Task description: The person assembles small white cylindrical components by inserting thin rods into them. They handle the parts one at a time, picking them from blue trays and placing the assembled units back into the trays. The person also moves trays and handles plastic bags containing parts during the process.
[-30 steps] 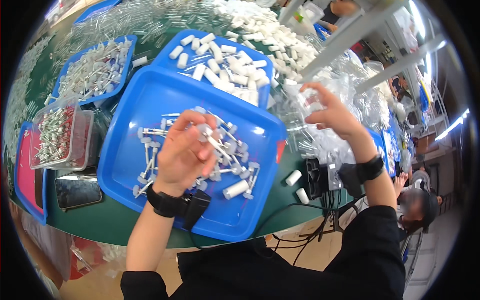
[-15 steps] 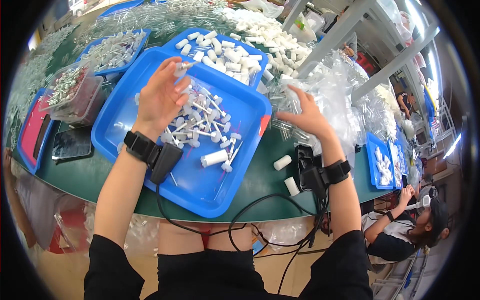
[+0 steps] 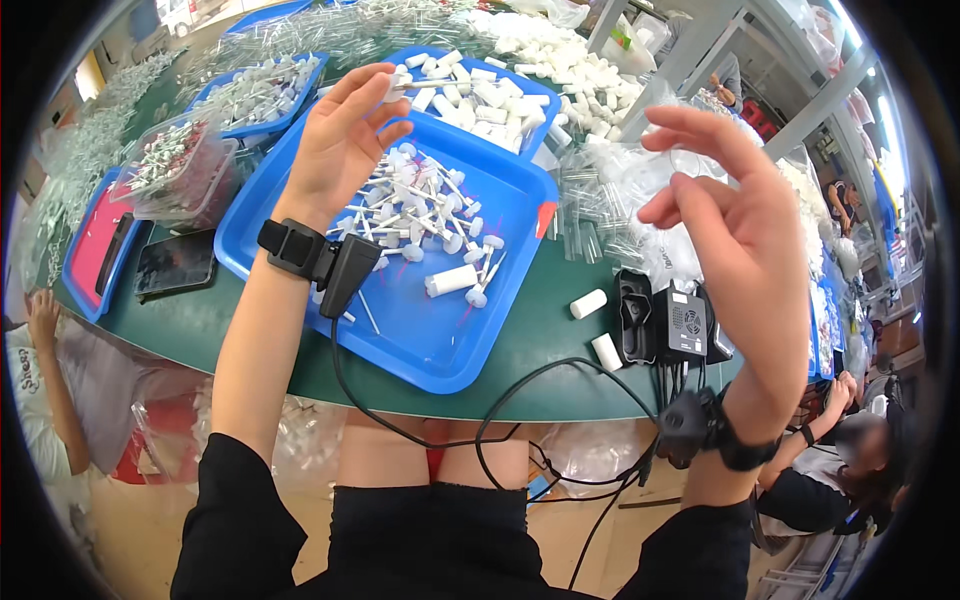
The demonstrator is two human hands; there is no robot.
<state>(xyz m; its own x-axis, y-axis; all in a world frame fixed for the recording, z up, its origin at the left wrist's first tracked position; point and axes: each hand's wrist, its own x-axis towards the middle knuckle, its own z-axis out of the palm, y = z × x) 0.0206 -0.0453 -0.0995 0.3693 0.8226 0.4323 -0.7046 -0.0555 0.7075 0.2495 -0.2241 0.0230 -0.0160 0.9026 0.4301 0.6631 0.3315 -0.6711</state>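
My left hand (image 3: 338, 140) is raised above the large blue tray (image 3: 420, 340), fingers spread and holding nothing. Under it lies a heap of small white stick-and-cap pieces (image 3: 425, 210), with one thicker white cylinder (image 3: 450, 280) beside them. My right hand (image 3: 735, 225) is lifted high over the table's right side, palm turned left, fingers apart and empty. It hovers in front of a pile of clear plastic tubes and bags (image 3: 610, 195). Both wrists carry black bands with cables.
A second blue tray (image 3: 540, 150) behind holds white cylinders. A clear box of red-tipped parts (image 3: 170, 170), a dark phone (image 3: 175, 265) and a red tray (image 3: 90, 250) sit at left. Black devices (image 3: 670, 320) and two loose cylinders (image 3: 590, 303) lie at right. Other people sit lower right (image 3: 850, 460) and left (image 3: 45, 330).
My left hand has lifted off the pieces in the tray. My right hand has come up away from the clear bags toward the camera. Both now hang open in the air.
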